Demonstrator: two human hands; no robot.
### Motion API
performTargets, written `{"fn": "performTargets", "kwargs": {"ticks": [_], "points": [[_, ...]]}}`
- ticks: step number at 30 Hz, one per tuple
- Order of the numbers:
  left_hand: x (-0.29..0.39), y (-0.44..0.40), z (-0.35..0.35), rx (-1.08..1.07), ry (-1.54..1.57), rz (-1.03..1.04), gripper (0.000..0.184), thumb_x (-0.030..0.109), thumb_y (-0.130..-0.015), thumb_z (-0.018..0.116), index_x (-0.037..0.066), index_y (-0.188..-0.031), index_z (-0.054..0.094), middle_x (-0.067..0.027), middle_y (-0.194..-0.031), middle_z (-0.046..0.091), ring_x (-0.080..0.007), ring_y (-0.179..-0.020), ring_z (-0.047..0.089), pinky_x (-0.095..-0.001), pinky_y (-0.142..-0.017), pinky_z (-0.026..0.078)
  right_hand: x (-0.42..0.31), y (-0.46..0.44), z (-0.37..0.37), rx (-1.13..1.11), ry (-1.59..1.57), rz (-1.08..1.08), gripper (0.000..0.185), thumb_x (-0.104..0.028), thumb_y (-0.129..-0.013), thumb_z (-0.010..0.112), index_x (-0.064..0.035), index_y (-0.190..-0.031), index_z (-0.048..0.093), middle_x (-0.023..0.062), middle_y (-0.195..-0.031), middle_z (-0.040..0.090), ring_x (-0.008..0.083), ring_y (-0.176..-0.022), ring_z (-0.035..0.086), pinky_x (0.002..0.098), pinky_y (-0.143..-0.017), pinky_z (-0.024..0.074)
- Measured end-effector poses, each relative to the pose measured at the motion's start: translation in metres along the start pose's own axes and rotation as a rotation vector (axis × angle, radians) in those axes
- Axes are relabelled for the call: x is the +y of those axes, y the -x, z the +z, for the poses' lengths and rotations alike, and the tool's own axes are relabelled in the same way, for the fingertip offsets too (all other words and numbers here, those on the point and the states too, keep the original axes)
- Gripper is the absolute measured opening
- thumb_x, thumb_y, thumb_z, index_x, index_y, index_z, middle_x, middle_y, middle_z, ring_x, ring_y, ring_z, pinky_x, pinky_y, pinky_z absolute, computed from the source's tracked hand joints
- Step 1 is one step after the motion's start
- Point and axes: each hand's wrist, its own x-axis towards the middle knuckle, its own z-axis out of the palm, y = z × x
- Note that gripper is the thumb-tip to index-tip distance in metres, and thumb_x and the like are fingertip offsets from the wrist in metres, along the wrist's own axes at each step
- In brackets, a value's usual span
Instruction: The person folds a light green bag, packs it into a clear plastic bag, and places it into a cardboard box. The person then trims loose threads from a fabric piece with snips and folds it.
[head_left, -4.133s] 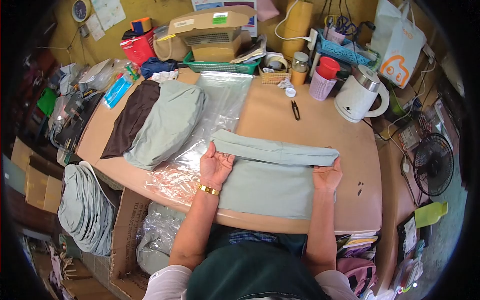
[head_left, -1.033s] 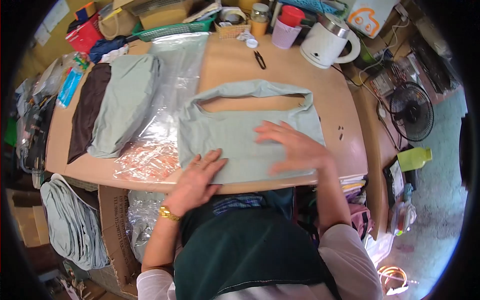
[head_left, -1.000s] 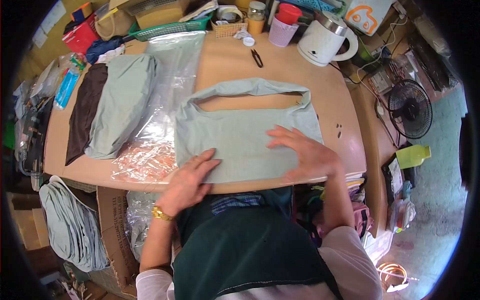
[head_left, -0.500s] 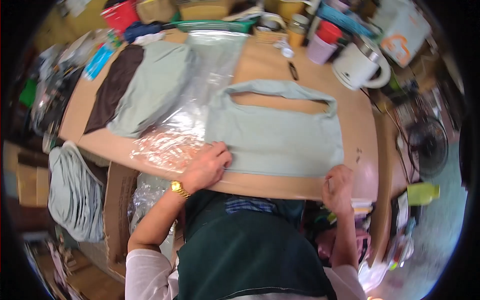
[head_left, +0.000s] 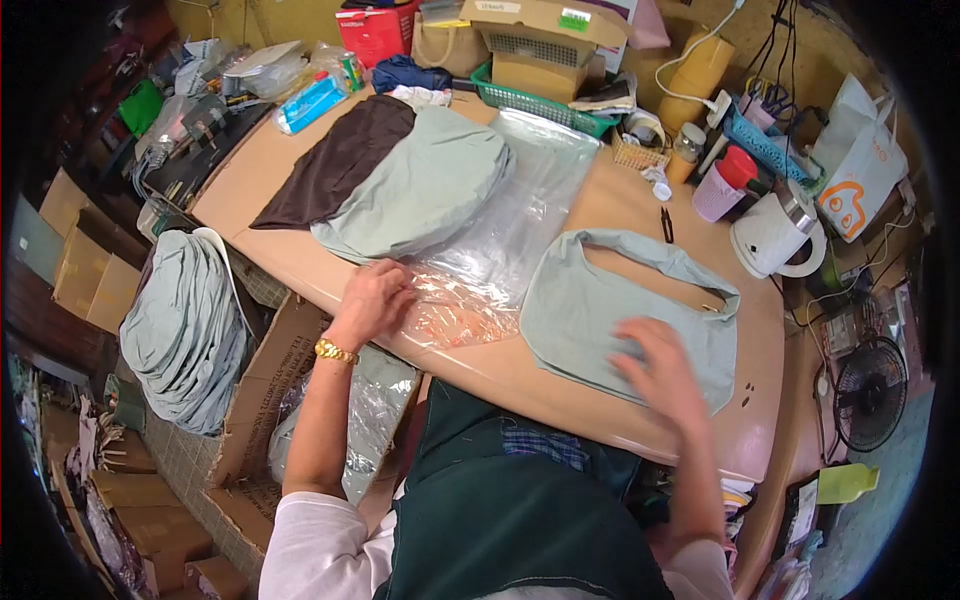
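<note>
A pale green cloth bag [head_left: 620, 310] with a wide strap lies flat on the tabletop [head_left: 690, 440]. Over its lower right part is my right hand [head_left: 660, 370], fingers spread and slightly blurred, holding nothing. My left hand [head_left: 377, 297], with a gold watch at the wrist, is at the near left edge of clear plastic sleeves [head_left: 520, 210]. Its fingers are curled; whether they pinch the plastic is hidden. Just beyond it, a folded pale green cloth piece [head_left: 430, 180] lies beside a dark brown one [head_left: 340, 165].
Black snips [head_left: 667, 225], a white kettle [head_left: 770, 235], a pink cup [head_left: 715, 195] and a green basket [head_left: 540, 105] stand along the far side. Left of the table hang stacked pale green cloths [head_left: 185, 330] above an open carton [head_left: 265, 400]. A fan [head_left: 870, 395] is at right.
The view has swung left. My left hand has moved from the bag's lower left corner to the plastic sleeves. My right hand has left the lower right corner and opened over the bag.
</note>
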Motion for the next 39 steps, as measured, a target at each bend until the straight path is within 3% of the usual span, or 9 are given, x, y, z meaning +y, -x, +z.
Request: {"fn": "performTargets", "kwargs": {"ticks": [3,9,16,18,23,24,27,35,39], "points": [[0.017,-0.009,-0.004,0.098,0.007,-0.067,0.015,0.008,-0.077,0.071,0.004,-0.085,0.060,-0.0106,-0.088,0.063,-0.0300,-0.086,0.059,-0.0394,-0.077,0.045,-0.068,-0.076,0.075,0.148,-0.291,-0.191,0.056,-0.028,-0.072,0.080,-0.0050,-0.116,0.055,0.0147,-0.119,0.056,0.0331,-0.110,0.055,0.0433,-0.099,0.0392],[0.075,-0.013,-0.012,0.603,0.052,0.099,0.012,0.000,-0.082,0.061,0.002,-0.094,0.062,-0.0170,-0.089,0.063,-0.0308,-0.088,0.060,-0.0416,-0.077,0.046,-0.085,-0.187,0.148,0.332,-0.107,-0.401,0.016,-0.012,-0.078,0.068,-0.0063,-0.089,0.058,0.0090,-0.091,0.060,0.0285,-0.093,0.058,0.0474,-0.096,0.0360],[0.005,-0.047,0.071,-0.102,-0.125,-0.149,0.035,0.012,-0.087,0.052,0.003,-0.120,0.054,-0.0245,-0.105,0.062,-0.0396,-0.091,0.062,-0.0477,-0.083,0.048,-0.102,-0.169,0.118,0.500,-0.053,-0.505,0.011,-0.007,-0.074,0.064,-0.0067,-0.083,0.058,0.0071,-0.089,0.061,0.0277,-0.086,0.058,0.0429,-0.090,0.0391],[-0.057,-0.041,0.135,0.069,-0.076,0.126,0.040,0.017,-0.087,0.054,0.003,-0.125,0.052,-0.0236,-0.106,0.062,-0.0393,-0.092,0.062,-0.0490,-0.084,0.048,-0.116,-0.145,0.122,0.475,-0.074,-0.540,0.017,-0.006,-0.071,0.065,-0.0065,-0.088,0.059,0.0079,-0.093,0.061,0.0280,-0.090,0.058,0.0425,-0.088,0.0409],[0.003,-0.073,0.079,-0.199,-0.184,-0.103,0.057,0.031,-0.086,0.062,0.005,-0.135,0.049,-0.0176,-0.115,0.063,-0.0383,-0.103,0.061,-0.0514,-0.088,0.046,-0.126,-0.085,0.145,0.219,-0.230,-0.731,0.019,-0.005,-0.069,0.064,-0.0047,-0.088,0.060,0.0102,-0.095,0.059,0.0280,-0.095,0.057,0.0384,-0.083,0.0454],[0.013,-0.069,0.073,0.071,-0.205,-0.032,0.043,0.029,-0.085,0.063,0.006,-0.121,0.059,-0.0184,-0.110,0.066,-0.0396,-0.099,0.062,-0.0508,-0.086,0.048,-0.124,-0.082,0.152,0.074,-0.233,-0.767,0.013,-0.006,-0.071,0.061,-0.0039,-0.083,0.058,0.0111,-0.094,0.058,0.0279,-0.093,0.056,0.0376,-0.082,0.0458],[-0.005,-0.071,0.068,-0.173,-0.084,-0.128,0.027,0.026,-0.084,0.063,0.007,-0.103,0.066,-0.0165,-0.099,0.068,-0.0372,-0.092,0.064,-0.0465,-0.080,0.050,-0.119,-0.082,0.172,-0.042,-0.155,-0.744,0.013,-0.005,-0.070,0.062,-0.0037,-0.082,0.058,0.0114,-0.093,0.058,0.0272,-0.093,0.056,0.0369,-0.081,0.0456],[-0.005,-0.106,0.052,0.224,0.285,-0.266,0.023,0.022,-0.086,0.067,0.000,-0.079,0.066,-0.0096,-0.084,0.070,-0.0157,-0.066,0.060,-0.0304,-0.066,0.048,-0.120,-0.123,0.188,0.127,-0.130,-0.556,0.029,-0.007,-0.075,0.058,0.0046,-0.102,0.060,0.0188,-0.107,0.057,0.0353,-0.109,0.053,0.0540,-0.106,0.0345],[-0.013,-0.111,0.041,0.160,0.424,-0.326,0.027,0.026,-0.091,0.060,0.000,-0.091,0.065,-0.0193,-0.085,0.068,-0.0335,-0.074,0.063,-0.0399,-0.068,0.048,-0.117,-0.150,0.182,-0.219,0.125,-0.174,0.038,-0.006,-0.077,0.054,0.0052,-0.113,0.057,0.0246,-0.120,0.052,0.0394,-0.118,0.048,0.0579,-0.109,0.0273]]}}
